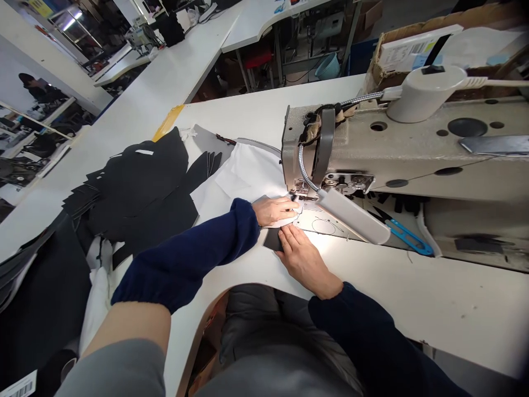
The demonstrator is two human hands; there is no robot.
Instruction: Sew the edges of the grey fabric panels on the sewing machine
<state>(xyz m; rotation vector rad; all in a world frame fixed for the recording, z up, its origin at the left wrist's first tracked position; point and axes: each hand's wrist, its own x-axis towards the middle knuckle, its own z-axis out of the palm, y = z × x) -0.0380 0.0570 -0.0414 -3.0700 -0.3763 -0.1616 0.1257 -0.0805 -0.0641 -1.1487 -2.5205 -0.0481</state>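
A grey sewing machine point(397, 149) stands on the white table point(413, 298). My left hand point(273, 210) lies flat with fingers stretched toward the needle area, pressing a small white fabric piece point(285, 223). My right hand point(303, 258) rests flat beside it, fingers extended over a small black fabric piece point(273, 239). Both pieces lie on the machine bed right under the presser foot point(298, 193). A bright lamp bar point(351, 215) on a flexible neck lights the spot.
A heap of black cut fabric pieces point(136, 187) lies left on the table, with white cloth point(243, 171) behind my hands. Blue-handled snips point(407, 236) rest under the machine arm. A cardboard box point(413, 49) sits behind the machine. Another person point(39, 88) works far left.
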